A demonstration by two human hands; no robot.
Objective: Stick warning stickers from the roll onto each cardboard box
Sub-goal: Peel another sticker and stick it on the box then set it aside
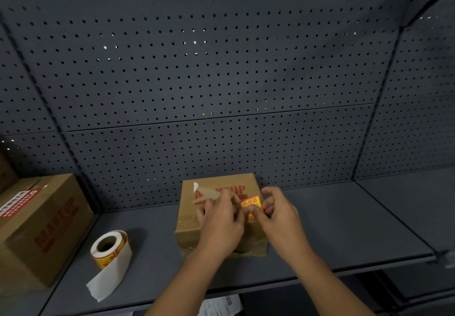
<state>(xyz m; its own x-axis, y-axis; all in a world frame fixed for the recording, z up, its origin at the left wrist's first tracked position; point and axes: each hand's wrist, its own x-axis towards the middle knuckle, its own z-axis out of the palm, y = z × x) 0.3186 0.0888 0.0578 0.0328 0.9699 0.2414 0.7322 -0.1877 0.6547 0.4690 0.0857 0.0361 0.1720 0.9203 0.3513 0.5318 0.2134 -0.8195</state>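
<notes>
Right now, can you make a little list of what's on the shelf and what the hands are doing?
middle box: cardboard box on the grey shelf
sticker: yellow and red warning sticker on the box top
left hand: left hand flat on the box
right hand: right hand, fingertips on the sticker
roll: sticker roll left of the box, white tail trailing
other box: bigger box at far left

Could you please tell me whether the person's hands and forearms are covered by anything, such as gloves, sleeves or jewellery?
Both are bare. The left hand and the right hand wear no gloves, and no rings or watch show. Both forearms are uncovered as far as the frame's lower edge; no sleeve is in view.
</notes>
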